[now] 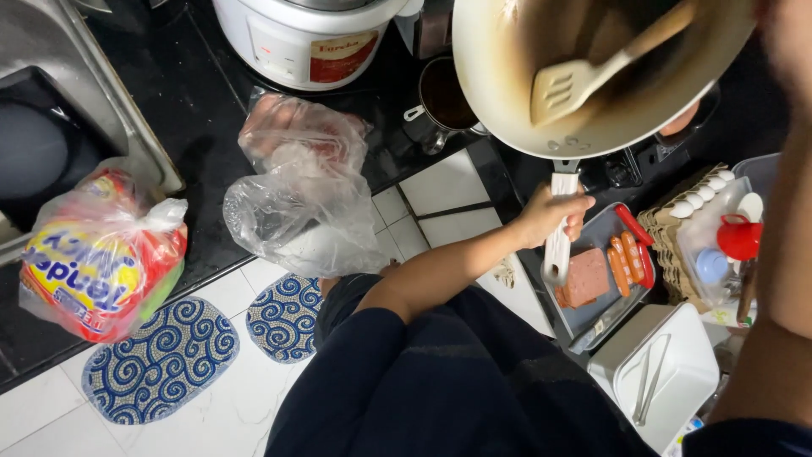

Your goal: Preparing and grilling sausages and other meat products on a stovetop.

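Note:
My left hand grips the white handle of a pale frying pan, which is held up and tilted over the black stove. Brown residue coats the inside of the pan. A slotted wooden spatula lies inside it, its handle running up to the right toward my blurred right hand at the frame's top corner. My right forearm runs down the right edge. Below the pan, a grey tray holds a pink slab of meat and several orange sausages.
An egg carton, a red-capped bottle and a white lidded box with tongs stand at the right. On the black counter are a metal mug, a rice cooker, clear plastic bags, a colourful bagged packet and a sink. Blue mats lie on the tiled floor.

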